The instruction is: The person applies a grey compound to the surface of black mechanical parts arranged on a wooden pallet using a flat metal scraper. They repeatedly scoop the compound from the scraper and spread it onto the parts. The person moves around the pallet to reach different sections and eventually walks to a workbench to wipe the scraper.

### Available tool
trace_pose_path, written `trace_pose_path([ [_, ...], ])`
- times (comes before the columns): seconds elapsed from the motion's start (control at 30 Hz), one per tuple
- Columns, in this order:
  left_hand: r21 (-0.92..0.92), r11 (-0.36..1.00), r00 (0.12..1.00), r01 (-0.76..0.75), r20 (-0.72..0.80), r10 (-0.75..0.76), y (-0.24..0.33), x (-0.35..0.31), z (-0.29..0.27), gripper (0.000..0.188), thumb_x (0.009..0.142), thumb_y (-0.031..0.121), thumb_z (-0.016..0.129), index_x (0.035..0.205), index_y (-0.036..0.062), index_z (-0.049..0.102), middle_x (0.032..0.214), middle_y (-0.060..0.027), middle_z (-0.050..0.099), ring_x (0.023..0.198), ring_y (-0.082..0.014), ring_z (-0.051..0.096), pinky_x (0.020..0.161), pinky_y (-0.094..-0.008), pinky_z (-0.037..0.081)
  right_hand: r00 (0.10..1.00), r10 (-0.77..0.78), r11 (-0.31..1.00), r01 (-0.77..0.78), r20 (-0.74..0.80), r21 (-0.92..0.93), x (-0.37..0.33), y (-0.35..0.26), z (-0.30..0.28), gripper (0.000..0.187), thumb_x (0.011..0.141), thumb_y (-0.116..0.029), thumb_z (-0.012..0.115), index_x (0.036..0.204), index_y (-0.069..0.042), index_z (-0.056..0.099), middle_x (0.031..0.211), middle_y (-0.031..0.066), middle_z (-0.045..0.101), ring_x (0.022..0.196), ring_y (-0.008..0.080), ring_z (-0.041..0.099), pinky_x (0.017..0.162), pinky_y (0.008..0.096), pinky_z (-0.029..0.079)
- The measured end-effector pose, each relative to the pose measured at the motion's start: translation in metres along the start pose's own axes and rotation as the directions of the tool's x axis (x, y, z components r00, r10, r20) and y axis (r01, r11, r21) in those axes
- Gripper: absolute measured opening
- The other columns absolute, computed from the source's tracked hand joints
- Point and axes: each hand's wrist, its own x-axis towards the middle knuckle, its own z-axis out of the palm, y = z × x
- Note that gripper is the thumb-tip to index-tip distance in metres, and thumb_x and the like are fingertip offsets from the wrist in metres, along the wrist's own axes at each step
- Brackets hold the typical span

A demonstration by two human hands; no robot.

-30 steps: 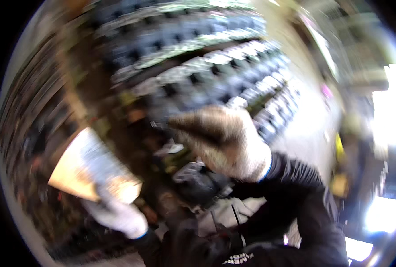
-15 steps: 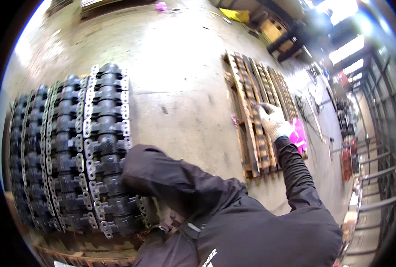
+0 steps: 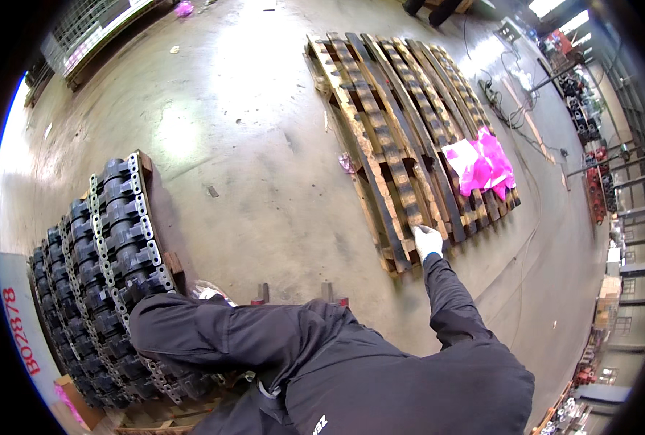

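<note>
My right hand (image 3: 428, 241), in a white knit glove, is at the end of my outstretched arm, over the near end of a wooden pallet (image 3: 415, 196). Its fingers are drawn together. What they hold, if anything, does not show, and I cannot tell whether the hand touches the boards. A bright pink and white plastic sheet (image 3: 491, 165) lies crumpled on the pallet's right side. My left arm (image 3: 214, 326) is bent in its dark sleeve, in front of rows of black track chain (image 3: 130, 239) with pale metal links; my left hand is out of sight.
Two dark upright posts with red bases (image 3: 262, 293) stand just past my sleeve. Cables (image 3: 507, 109) lie on the floor beyond the pallet. A wire cage (image 3: 94, 32) stands far left. A cardboard box (image 3: 79, 402) sits by the chains at lower left.
My view has shifted, so the pallet and the chains sit differently in the picture. My right hand has moved from beside the pink sheet to the pallet's near end.
</note>
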Motion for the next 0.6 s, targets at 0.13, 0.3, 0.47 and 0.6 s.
trace_pose_path([
  [0.13, 0.276, 0.907, 0.948, -0.319, 0.106, 0.301, -0.03, 0.015, -0.011, 0.036, 0.101, 0.024, 0.062, 0.118, -0.008, 0.065, 0.105, -0.0216, 0.07, 0.089, -0.0284, 0.067, 0.078, -0.0397, 0.054, 0.997, 0.021, 0.998, -0.025, 0.077, 0.053, 0.01, 0.033, 0.021, 0.034, 0.094, -0.027, 0.066, 0.109, 0.003, 0.073, 0.1, 0.0135, 0.076, 0.09, 0.0202, 0.07, 0.085, 0.0312, 0.052],
  [0.3, -0.029, 0.989, 0.963, -0.148, 0.221, 0.151, -0.012, 0.017, 0.001, 0.038, 0.101, 0.018, 0.058, 0.13, -0.0062, 0.062, 0.116, -0.0179, 0.07, 0.1, -0.0266, 0.068, 0.09, -0.0378, 0.052, 0.997, 0.056, 0.998, -0.055, 0.052, -0.026, 0.004, 0.047, 0.018, 0.034, 0.098, -0.028, 0.061, 0.11, 0.002, 0.073, 0.103, 0.014, 0.076, 0.097, 0.0226, 0.07, 0.089, 0.0322, 0.051],
  [0.47, -0.402, 0.843, 0.91, 0.357, 0.352, -0.218, 0.115, -0.03, 0.032, 0.044, 0.104, 0.02, 0.046, 0.141, -0.0039, 0.053, 0.134, -0.0192, 0.061, 0.115, -0.026, 0.062, 0.111, -0.0389, 0.04, 0.997, 0.074, 0.983, -0.079, 0.035, 0.167, -0.01, 0.057, 0.025, 0.036, 0.099, -0.027, 0.06, 0.116, 0.004, 0.069, 0.108, 0.0142, 0.075, 0.1, 0.0201, 0.069, 0.091, 0.0316, 0.051],
  [0.6, -0.222, 0.941, 0.945, 0.255, 0.264, -0.193, 0.085, -0.016, 0.03, 0.048, 0.104, 0.021, 0.047, 0.145, -0.0034, 0.048, 0.137, -0.0192, 0.059, 0.117, -0.0266, 0.061, 0.112, -0.0395, 0.04, 0.998, 0.063, 0.985, -0.064, 0.011, 0.161, -0.003, 0.056, 0.021, 0.037, 0.097, -0.03, 0.063, 0.112, 0.003, 0.071, 0.106, 0.0158, 0.075, 0.1, 0.023, 0.07, 0.09, 0.0323, 0.051],
])
